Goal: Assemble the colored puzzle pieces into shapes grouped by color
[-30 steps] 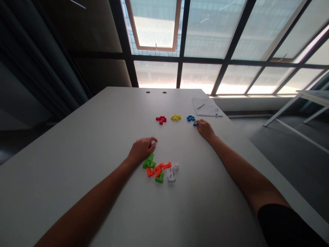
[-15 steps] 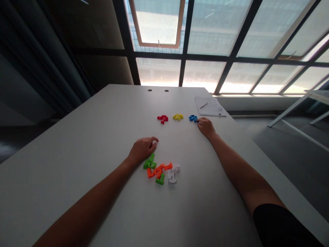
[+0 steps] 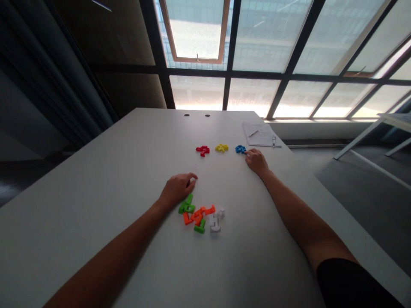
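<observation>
My right hand [image 3: 257, 161] is at the far right of the table. Its fingers are curled together, with the tips at the edge of a small cluster of blue plastic pieces [image 3: 240, 149]; they seem to pinch the nearest one, largely hidden. My left hand [image 3: 178, 186] rests on the table, thumb and index finger apart, with nothing between them. Just below it lie green plastic pieces [image 3: 186, 207], orange plastic pieces [image 3: 198, 214] and white plastic pieces [image 3: 215, 223] in a loose pile. Yellow plastic pieces [image 3: 221, 148] and red plastic pieces [image 3: 203, 150] form separate groups left of the blue ones.
The white table [image 3: 128, 154] stretches toward the windows. Paper sheets [image 3: 266, 136] with two pens lie near its right edge, beyond my right hand. Two round cable holes are at the far end. Another table [image 3: 394, 119] stands to the right, and a dark curtain hangs left.
The view has tilted up slightly, so everything on the table sits a little lower. My right fingertips remain at the blue cluster, where less blue shows beside them. My left hand stays put.
</observation>
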Demonstrator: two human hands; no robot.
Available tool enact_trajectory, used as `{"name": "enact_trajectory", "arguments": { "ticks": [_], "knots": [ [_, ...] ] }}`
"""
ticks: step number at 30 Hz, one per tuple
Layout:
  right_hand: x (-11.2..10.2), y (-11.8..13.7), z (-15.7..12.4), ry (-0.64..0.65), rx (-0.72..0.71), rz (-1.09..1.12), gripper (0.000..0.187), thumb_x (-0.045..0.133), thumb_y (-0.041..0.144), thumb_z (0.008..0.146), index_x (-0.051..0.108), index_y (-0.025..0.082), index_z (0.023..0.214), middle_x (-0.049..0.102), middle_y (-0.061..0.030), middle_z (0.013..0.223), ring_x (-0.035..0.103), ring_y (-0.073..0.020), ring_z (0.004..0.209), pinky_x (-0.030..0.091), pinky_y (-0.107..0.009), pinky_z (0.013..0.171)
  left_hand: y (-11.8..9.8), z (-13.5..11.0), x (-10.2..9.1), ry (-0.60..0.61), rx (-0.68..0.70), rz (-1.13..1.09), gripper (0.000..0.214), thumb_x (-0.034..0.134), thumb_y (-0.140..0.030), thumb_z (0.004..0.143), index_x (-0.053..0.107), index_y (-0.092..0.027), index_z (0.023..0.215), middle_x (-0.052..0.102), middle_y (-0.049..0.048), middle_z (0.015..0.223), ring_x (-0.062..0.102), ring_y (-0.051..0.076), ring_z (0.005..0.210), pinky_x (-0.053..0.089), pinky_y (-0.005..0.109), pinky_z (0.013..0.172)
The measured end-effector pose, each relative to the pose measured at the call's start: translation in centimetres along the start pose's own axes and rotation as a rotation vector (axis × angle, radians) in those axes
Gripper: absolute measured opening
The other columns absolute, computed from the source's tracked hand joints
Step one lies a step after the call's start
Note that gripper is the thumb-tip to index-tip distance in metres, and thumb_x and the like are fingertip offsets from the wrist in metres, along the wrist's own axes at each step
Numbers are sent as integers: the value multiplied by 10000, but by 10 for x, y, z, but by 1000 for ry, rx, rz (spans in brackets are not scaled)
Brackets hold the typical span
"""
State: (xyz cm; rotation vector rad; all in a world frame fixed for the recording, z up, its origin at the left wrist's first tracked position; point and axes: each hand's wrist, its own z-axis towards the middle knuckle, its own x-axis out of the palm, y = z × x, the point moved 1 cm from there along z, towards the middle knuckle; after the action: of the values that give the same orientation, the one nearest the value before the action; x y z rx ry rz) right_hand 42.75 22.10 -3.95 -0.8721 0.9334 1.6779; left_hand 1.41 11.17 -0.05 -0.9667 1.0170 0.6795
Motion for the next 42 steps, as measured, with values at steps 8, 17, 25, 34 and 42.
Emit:
{"name": "enact_trajectory", "arguments": {
  "ticks": [8, 17, 25, 34, 42],
  "knots": [
    [-4, 3, -5, -4, 53, -26, 340, 574, 204, 965, 780, 147, 1229, 722, -168, 1213, 634, -319, 1101, 495, -425, 1009, 0, -1, 0, -6, -5, 5, 294, 511, -344, 989, 754, -278, 1140, 756, 21, 879, 694, 218, 845, 497, 328, 832],
    [-15, 29, -22, 40, 32, -99, 289, 576, 176, 975, 781, 182, 1179, 747, -174, 1234, 623, -340, 1108, 485, -453, 959, 0, -1, 0, -6, -4, -1, 309, 506, -356, 992, 760, -276, 1148, 767, 30, 929, 697, 219, 860, 508, 323, 831],
    [-41, 108, -92, 70, -358, 273, 215, 583, 158, 1001, 769, 220, 1090, 783, -113, 1110, 667, -280, 1031, 515, -458, 967, 1, -2, 1, -17, 12, 14, 306, 515, -359, 990, 761, -276, 1152, 756, 36, 904, 688, 224, 850, 513, 326, 835],
    [-82, 189, -116, 335, -775, 763, 195, 611, 292, 1066, 778, 250, 1157, 800, -81, 1129, 692, -238, 1105, 515, -449, 1034, 0, -1, 0, -32, 18, 36, 298, 511, -351, 1000, 758, -279, 1150, 762, 39, 928, 691, 223, 844, 504, 325, 813],
    [-56, 141, -97, 162, -594, 464, 211, 588, 266, 1067, 783, 233, 1142, 794, -102, 1101, 687, -248, 1041, 515, -440, 970, 0, -1, 1, -9, 16, 32, 297, 515, -356, 994, 755, -276, 1150, 743, 31, 883, 676, 222, 821, 495, 322, 794]
  ]
}}
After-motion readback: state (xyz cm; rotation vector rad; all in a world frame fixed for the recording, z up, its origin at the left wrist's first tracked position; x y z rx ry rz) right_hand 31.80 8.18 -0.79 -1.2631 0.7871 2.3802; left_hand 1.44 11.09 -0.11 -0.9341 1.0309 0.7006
